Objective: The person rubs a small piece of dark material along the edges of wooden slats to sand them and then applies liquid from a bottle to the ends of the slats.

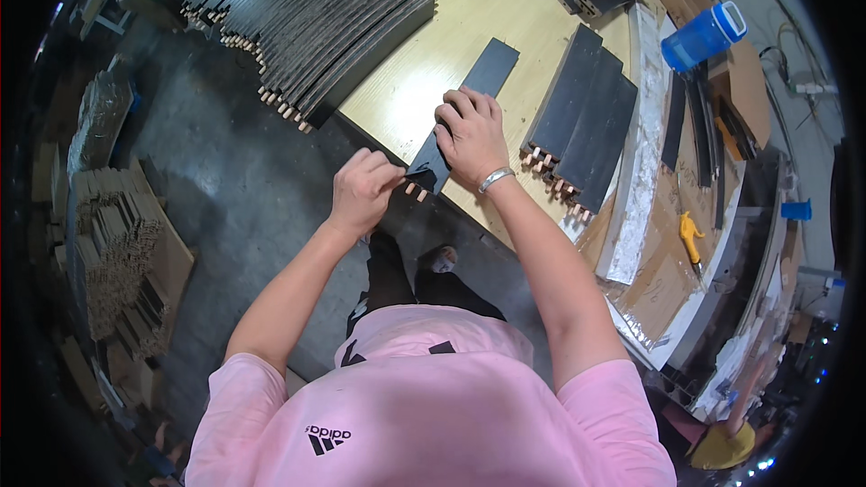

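A long dark board (478, 81) lies on the light wooden table (487, 0), its near end sticking past the table's edge with small wooden dowels in it. My right hand (471, 135) presses flat on the board's near end. My left hand (365, 188) pinches at the board's end by the dowels, fingers closed on something too small to make out. A silver bracelet sits on my right wrist.
A long row of dark boards with dowels (316, 27) lies at the table's left. Three more dark boards (582, 117) lie to the right. A blue jug (704, 36), a yellow tool (690, 234), white foam strips and cardboard stand at the right. Cardboard stacks (117, 243) cover the floor left.
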The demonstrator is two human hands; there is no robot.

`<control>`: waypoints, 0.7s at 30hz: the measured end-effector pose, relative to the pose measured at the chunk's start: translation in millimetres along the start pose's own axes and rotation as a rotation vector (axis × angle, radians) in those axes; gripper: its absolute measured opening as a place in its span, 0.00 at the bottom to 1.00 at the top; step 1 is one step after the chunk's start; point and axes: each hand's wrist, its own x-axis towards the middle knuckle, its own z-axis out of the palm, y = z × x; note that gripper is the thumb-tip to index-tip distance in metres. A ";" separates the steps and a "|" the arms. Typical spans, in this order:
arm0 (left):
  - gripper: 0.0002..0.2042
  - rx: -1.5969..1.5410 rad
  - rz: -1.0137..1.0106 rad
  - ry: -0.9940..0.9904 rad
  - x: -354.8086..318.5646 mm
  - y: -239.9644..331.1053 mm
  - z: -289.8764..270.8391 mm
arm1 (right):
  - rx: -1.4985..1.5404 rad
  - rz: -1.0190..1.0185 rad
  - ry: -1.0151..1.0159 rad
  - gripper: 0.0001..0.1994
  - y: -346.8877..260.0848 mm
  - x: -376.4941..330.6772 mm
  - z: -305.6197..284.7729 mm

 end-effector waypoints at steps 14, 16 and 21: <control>0.04 -0.002 -0.086 0.029 -24.3 16.5 1.9 | -0.004 0.009 0.002 0.09 0.1 -0.3 0.5; 0.06 0.016 -0.107 0.114 -22.4 14.4 4.4 | 0.020 0.005 0.002 0.09 0.0 1.2 0.4; 0.05 -0.032 -0.139 0.022 -30.1 25.7 7.2 | 0.008 0.011 -0.015 0.09 0.4 0.3 0.0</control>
